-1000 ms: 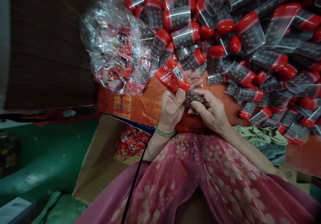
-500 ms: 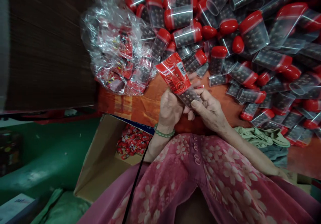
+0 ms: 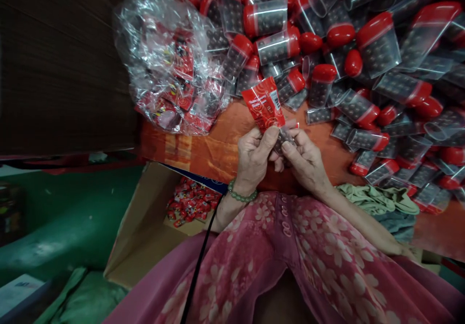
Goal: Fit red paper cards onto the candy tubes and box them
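Both hands meet at the near edge of the orange table, around a small clear tube with dark beads (image 3: 279, 142). A red printed wrapper (image 3: 264, 105) stands up from the tube's far end, tilted to the left. My left hand (image 3: 253, 157), with a green bead bracelet at the wrist, has its thumb pressed on the base of the wrapper. My right hand (image 3: 306, 159) pinches the tube from the other side. The fingers hide much of the tube. Just beyond are many red-capped clear tubes (image 3: 272, 48) filled with dark beads.
A clear plastic bag (image 3: 170, 72) of red packets lies at the left of the orange table (image 3: 218, 145). Below it, an open cardboard box (image 3: 140, 227) holds many small red packets (image 3: 192, 200). Folded green cloth (image 3: 376, 198) lies right of my right forearm.
My left thumb has come up over the base of the wrapper and now presses on it. The wrapper stands more upright and a little further right. The view has shifted slightly.
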Tool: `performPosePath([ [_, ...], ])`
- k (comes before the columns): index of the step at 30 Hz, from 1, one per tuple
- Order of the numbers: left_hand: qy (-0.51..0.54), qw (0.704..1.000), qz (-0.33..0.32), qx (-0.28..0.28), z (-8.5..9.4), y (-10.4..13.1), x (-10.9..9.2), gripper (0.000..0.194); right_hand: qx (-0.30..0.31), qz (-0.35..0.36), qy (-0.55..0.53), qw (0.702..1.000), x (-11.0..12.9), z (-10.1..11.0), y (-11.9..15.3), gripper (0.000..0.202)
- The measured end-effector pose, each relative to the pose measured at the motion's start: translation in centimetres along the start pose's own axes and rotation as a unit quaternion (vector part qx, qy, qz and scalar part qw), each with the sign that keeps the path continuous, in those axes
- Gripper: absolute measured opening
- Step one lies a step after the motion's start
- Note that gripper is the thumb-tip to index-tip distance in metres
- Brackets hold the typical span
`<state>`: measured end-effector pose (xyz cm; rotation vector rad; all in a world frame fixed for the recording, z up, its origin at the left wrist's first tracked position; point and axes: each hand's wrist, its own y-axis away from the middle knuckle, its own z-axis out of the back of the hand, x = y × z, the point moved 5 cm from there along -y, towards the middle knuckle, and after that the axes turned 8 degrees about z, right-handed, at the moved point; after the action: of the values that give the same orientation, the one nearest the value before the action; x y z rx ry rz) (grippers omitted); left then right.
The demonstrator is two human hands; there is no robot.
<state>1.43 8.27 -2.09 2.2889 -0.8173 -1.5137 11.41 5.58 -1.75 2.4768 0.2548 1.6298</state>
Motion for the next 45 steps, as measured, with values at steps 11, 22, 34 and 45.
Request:
performPosePath([
  [11, 0.1, 0.992, 0.007, 0.074, 0.8, -2.3, -1.2, 0.056, 0.088, -0.126, -0.079, 0.985, 0.4, -0.6, -0.3, 0.041],
  [22, 0.173, 0.984, -0.01, 0.052, 1.0, -2.1, -1.2, 0.041, 0.081, 0.135, 0.345, 0.925, 3.6, 0.2, 0.4, 0.028],
  [34, 0.158, 0.987, -0.002, -0.002, 0.7, -2.3, -1.0, 0.041, 0.053, 0.239, 0.492, 0.836, 3.4, 0.8, 0.5, 0.031],
  [45, 0.125, 0.992, 0.006, -0.012, 1.1, -1.9, -0.8, 0.048, 0.052, 0.18, 0.387, 0.903, 3.7, 1.0, -0.1, 0.027],
])
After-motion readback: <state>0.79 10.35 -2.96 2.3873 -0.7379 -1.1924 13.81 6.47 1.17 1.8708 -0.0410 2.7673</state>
